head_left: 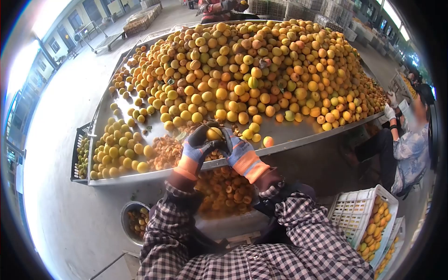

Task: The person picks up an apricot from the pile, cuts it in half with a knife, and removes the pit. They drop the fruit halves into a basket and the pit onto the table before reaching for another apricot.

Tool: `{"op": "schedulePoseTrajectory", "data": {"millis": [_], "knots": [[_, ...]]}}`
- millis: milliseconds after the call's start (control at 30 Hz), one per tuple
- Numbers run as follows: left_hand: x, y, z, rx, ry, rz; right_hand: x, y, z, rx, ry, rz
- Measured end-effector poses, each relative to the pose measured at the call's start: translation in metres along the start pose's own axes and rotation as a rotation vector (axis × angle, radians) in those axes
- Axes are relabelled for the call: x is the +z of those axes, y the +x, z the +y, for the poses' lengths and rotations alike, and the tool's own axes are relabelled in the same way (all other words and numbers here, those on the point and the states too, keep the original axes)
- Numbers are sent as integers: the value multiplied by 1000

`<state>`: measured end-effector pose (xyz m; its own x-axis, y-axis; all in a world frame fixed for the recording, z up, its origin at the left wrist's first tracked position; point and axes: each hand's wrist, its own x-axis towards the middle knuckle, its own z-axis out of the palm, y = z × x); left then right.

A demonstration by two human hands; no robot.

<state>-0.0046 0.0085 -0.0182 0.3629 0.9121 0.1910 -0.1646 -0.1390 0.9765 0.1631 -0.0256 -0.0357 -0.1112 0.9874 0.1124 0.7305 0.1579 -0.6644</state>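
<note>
My left hand [194, 146], in a black-coated grey and orange glove, is closed around a yellow apricot [214, 134] at the near edge of the metal table [298, 142]. My right hand [240, 152], gloved the same way, has its fingers pressed against the apricot from the right. The fingertips are partly hidden by the gloves. Just left of my hands lies a heap of orange apricot pieces [168, 151]. Below my hands, in front of the table edge, sits a pile of opened apricots [226, 189].
A large mound of apricots [261, 70] covers the table, with greener ones [119, 144] at left. A black crate [79, 154], a metal bucket [135, 223] and white crates [357, 212] stand around. One person [406, 135] sits at right; another [224, 9] is across the table.
</note>
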Motion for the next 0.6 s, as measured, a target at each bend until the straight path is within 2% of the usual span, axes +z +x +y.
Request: {"op": "schedulePoseTrajectory", "data": {"millis": [67,133,167,300,367,400,533,600], "knots": [[9,0,3,39,-19,51,0,3,4,-88,-13,28],[16,-5,18,-335,-87,242,-7,1,-3,-91,-14,39],[11,-3,4,-323,-1,219,-9,0,-5,-97,-14,42],[6,-4,14,-282,46,145,-5,3,-5,-127,67,22],[4,-6,14,-237,79,124,-11,1,-12,-256,167,116],[4,-7,14,-193,116,100,-10,2,-10,-257,168,115],[6,-8,5,-216,56,127,8,9,3,-299,200,67],[11,-10,5,-221,61,203,7,7,2,-326,218,50]]}}
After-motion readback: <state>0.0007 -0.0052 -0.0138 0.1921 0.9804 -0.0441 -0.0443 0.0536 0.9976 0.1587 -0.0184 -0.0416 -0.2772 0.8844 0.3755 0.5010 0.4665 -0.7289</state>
